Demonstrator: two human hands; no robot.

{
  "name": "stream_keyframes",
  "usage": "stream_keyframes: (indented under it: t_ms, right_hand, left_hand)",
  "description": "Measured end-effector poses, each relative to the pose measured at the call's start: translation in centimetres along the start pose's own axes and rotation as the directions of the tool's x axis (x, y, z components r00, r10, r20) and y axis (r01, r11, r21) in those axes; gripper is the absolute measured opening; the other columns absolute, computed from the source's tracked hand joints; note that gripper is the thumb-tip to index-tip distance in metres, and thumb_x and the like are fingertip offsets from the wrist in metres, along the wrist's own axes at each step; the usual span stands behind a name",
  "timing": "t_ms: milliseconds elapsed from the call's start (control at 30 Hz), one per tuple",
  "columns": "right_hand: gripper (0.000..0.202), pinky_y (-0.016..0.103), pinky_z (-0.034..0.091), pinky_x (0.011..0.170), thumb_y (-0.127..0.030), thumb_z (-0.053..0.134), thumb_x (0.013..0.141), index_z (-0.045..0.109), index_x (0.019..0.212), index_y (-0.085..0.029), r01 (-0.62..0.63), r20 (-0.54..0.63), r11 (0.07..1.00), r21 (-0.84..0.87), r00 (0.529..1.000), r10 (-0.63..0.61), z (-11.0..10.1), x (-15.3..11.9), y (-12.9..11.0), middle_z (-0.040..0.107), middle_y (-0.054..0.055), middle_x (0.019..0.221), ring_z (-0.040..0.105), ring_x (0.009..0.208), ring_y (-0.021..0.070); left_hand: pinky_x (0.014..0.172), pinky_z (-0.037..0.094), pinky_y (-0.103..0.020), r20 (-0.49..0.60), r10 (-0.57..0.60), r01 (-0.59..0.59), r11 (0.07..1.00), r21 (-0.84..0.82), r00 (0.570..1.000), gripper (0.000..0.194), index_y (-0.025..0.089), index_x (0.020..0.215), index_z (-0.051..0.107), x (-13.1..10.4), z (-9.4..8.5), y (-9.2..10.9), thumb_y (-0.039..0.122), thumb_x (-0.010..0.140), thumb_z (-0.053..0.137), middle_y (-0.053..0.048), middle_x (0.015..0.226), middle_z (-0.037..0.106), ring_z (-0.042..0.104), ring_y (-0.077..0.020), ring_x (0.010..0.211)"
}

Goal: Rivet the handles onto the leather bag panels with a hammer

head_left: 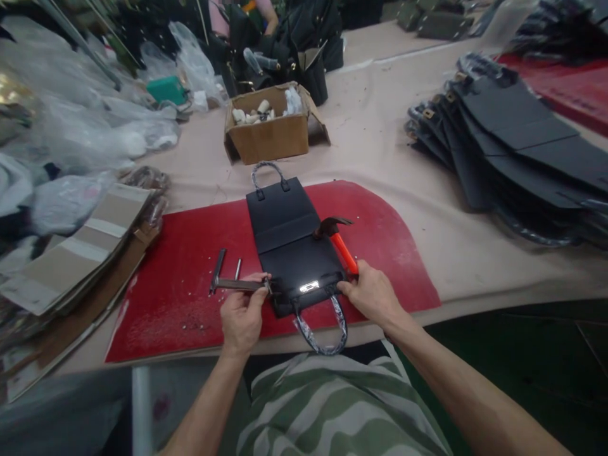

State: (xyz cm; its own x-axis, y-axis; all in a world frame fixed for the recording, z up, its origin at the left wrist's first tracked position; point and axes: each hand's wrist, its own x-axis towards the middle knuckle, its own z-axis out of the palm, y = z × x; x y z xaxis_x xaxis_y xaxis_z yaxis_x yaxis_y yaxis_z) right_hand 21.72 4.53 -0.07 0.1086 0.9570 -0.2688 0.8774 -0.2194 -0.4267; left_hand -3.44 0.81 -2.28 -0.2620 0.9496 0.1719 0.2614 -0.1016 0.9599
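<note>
A flat black handbag panel (292, 218) lies before me, with a wrapped handle at each end and a silver metal clasp plate (309, 287) near its front end. My left hand (243, 313) is closed at the panel's left edge, thumb and fingers pinching the end of a T-shaped metal bar (237, 284). The fingertips partly hide that end. In my right hand (373, 290) is a claw hammer (342, 248) with an orange handle. Its dark head is over the panel's right side, and my fingers are near the front right corner.
Under the panel is a red board (190, 253), with a short metal rod (238, 268) and small bits on it. A cardboard box (270, 140) of small parts stands behind. Black panels (513, 139) are stacked right, beige panels (90, 247) left. Another person (266, 12) is at the back.
</note>
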Motion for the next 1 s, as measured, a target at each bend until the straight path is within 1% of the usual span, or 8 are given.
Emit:
stream_keyframes:
  t_ms: [100, 167, 233, 333, 467, 567, 733, 1000]
  right_hand:
    - [0.016, 0.028, 0.034, 0.056, -0.027, 0.067, 0.073, 0.055, 0.079, -0.019, -0.031, 0.046, 0.983, 0.183, 0.999, 0.023, 0.2, -0.4, -0.2, 0.064, 0.004, 0.071, 0.060, 0.065, 0.0196]
    - [0.012, 0.026, 0.036, 0.053, -0.025, 0.066, 0.073, 0.056, 0.077, -0.019, -0.076, 0.109, 0.930, 0.359, 0.993, 0.039, 0.5, -0.7, -0.3, 0.060, 0.001, 0.062, 0.058, 0.057, 0.0163]
    - [0.009, 0.024, 0.038, 0.049, -0.024, 0.063, 0.075, 0.057, 0.079, -0.019, -0.137, 0.160, 0.856, 0.498, 0.985, 0.065, 0.8, -1.0, -0.4, 0.054, -0.003, 0.054, 0.054, 0.048, 0.0139]
    - [0.008, 0.023, 0.039, 0.044, -0.022, 0.062, 0.075, 0.057, 0.081, -0.019, -0.210, 0.207, 0.789, 0.578, 0.972, 0.107, 0.9, -1.1, -0.6, 0.051, -0.005, 0.049, 0.052, 0.041, 0.0124]
    - [0.010, 0.021, 0.039, 0.038, -0.019, 0.061, 0.074, 0.057, 0.083, -0.019, -0.281, 0.275, 0.738, 0.613, 0.952, 0.134, 0.7, -0.9, -0.6, 0.050, -0.006, 0.046, 0.051, 0.037, 0.0125]
    - [0.011, 0.022, 0.038, 0.033, -0.021, 0.061, 0.075, 0.056, 0.085, -0.019, -0.326, 0.317, 0.682, 0.655, 0.937, 0.145, 0.7, -0.8, -0.3, 0.046, -0.008, 0.041, 0.048, 0.034, 0.0133]
    - [0.014, 0.021, 0.037, 0.031, -0.030, 0.062, 0.076, 0.054, 0.082, -0.020, -0.298, 0.290, 0.588, 0.752, 0.951, 0.110, 1.0, -0.8, 0.3, 0.046, -0.008, 0.041, 0.045, 0.033, 0.0122]
    - [0.016, 0.021, 0.038, 0.032, -0.033, 0.061, 0.076, 0.053, 0.082, -0.020, -0.274, 0.295, 0.601, 0.751, 0.953, 0.065, 1.0, -0.8, 0.8, 0.047, -0.008, 0.041, 0.045, 0.033, 0.0121]
  left_hand:
    - [0.090, 0.056, -0.034, 0.102, 0.012, -0.009, 0.999, -0.031, 0.995, 0.018, 0.015, 0.099, 0.067, 0.9, 2.1, 1.5, 0.024, 0.083, 0.065, -0.009, 0.106, 0.071, 0.068, -0.0204, 0.100]
    - [0.086, 0.056, -0.032, 0.169, -0.020, 0.030, 0.998, -0.055, 0.985, 0.017, 0.015, 0.098, 0.068, 1.4, 4.0, 2.2, 0.023, 0.082, 0.065, -0.008, 0.105, 0.072, 0.069, -0.0198, 0.097]
    - [0.084, 0.056, -0.031, 0.230, -0.054, 0.067, 0.996, -0.051, 0.972, 0.017, 0.016, 0.097, 0.068, 1.7, 5.6, 2.3, 0.021, 0.081, 0.064, -0.008, 0.103, 0.072, 0.069, -0.0192, 0.094]
    - [0.086, 0.055, -0.031, 0.290, -0.072, 0.084, 0.996, -0.030, 0.954, 0.016, 0.016, 0.095, 0.069, 2.1, 6.9, 1.8, 0.019, 0.080, 0.063, -0.007, 0.103, 0.072, 0.068, -0.0187, 0.094]
    - [0.085, 0.055, -0.031, 0.305, -0.118, 0.142, 0.988, -0.056, 0.945, 0.017, 0.016, 0.096, 0.068, 2.2, 6.7, 1.0, 0.020, 0.080, 0.063, -0.008, 0.105, 0.072, 0.068, -0.0187, 0.096]
    - [0.086, 0.055, -0.031, 0.325, -0.119, 0.150, 0.986, -0.073, 0.938, 0.016, 0.015, 0.094, 0.068, 2.2, 6.5, 0.9, 0.020, 0.079, 0.065, -0.009, 0.105, 0.072, 0.068, -0.0193, 0.097]
    - [0.086, 0.056, -0.032, 0.353, -0.112, 0.138, 0.989, -0.050, 0.929, 0.016, 0.015, 0.095, 0.068, 2.2, 6.6, 1.1, 0.019, 0.080, 0.064, -0.009, 0.105, 0.073, 0.068, -0.0194, 0.097]
    - [0.086, 0.056, -0.031, 0.366, -0.067, 0.088, 0.995, -0.041, 0.928, 0.016, 0.016, 0.095, 0.068, 2.2, 6.6, 1.0, 0.019, 0.081, 0.063, -0.008, 0.105, 0.073, 0.068, -0.0187, 0.097]
